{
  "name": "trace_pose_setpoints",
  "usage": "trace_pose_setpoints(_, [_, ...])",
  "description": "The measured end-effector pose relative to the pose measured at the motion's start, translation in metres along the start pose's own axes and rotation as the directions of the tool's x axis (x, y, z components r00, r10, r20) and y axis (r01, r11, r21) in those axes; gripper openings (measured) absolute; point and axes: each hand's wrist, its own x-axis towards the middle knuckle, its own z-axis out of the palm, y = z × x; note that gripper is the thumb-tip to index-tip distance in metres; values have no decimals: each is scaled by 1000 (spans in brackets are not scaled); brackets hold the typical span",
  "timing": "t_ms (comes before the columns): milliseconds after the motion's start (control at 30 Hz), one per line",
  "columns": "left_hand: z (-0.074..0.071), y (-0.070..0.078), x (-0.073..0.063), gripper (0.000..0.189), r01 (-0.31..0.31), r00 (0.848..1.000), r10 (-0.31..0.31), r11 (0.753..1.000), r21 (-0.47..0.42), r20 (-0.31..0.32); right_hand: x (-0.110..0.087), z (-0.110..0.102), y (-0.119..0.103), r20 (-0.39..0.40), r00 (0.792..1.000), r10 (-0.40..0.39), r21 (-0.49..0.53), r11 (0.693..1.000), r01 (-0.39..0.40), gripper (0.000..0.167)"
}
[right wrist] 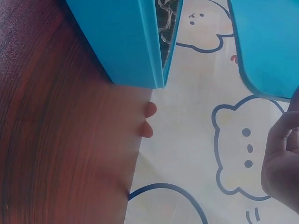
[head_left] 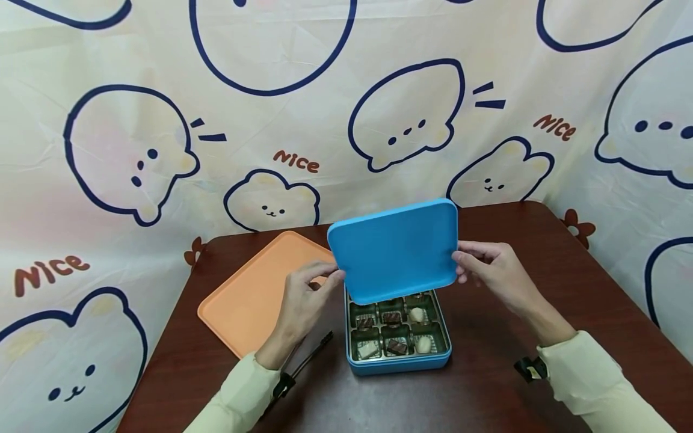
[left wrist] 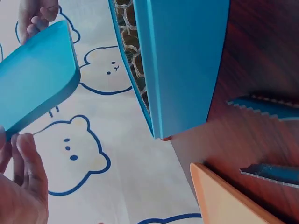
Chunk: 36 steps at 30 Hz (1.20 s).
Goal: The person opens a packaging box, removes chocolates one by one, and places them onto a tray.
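A blue lid [head_left: 397,249] is held up and tilted above a blue box [head_left: 400,364]. My left hand [head_left: 305,300] pinches the lid's left edge, and my right hand [head_left: 495,270] pinches its right edge. Inside the box, a compartmented tray holds dark chocolates [head_left: 397,346] and pale ones [head_left: 424,344], one to a compartment. The lid covers the back of the box in the head view. From the left wrist, the lid [left wrist: 44,74] shows clear of the box [left wrist: 182,65], with fingers of both hands at its edges.
An orange rectangular tray [head_left: 254,294] lies on the dark wooden table [head_left: 487,385] to the left of the box, partly behind my left hand. A cartoon-printed cloth [head_left: 335,120] hangs behind the table. Black straps [head_left: 284,385] sit at my wrists.
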Motion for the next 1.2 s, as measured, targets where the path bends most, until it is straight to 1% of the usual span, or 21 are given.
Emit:
trace_pose_setpoints(133, [-1,0,0,25,37,999,-38,998,-53,-4,1,1,1,4,1000,-5,11,1000,5,39])
trace_pose_setpoints(233, [-1,0,1,26,62,998,-62,994,-91,6,2,1,2,4,1000,4,6,1000,-4,39])
trace_pose_setpoints(400, [-1,-1,1,27,99,995,-96,984,-150,23,3,3,3,-10,999,53,-23,998,-53,41])
trace_pose_setpoints(500, [-1,-1,1,30,119,993,-116,975,-187,29,4,4,5,-5,997,77,-13,997,-77,41])
trace_pose_setpoints(667, [-1,-2,0,32,131,991,-124,965,-229,43,6,6,7,33,994,106,63,992,-108,43])
trace_pose_setpoints(833, [0,-3,0,31,152,987,-136,956,-252,79,6,6,8,75,985,154,179,970,-165,49])
trace_pose_setpoints(900, [1,-4,-1,31,178,982,-156,948,-264,103,6,6,9,88,983,164,205,962,-179,50])
trace_pose_setpoints(1000, [2,-5,-1,32,229,971,-198,933,-278,135,6,7,11,110,978,179,223,954,-200,52])
trace_pose_setpoints(1200, [3,-7,-3,31,345,936,-306,893,-289,171,7,8,14,150,959,241,246,930,-272,56])
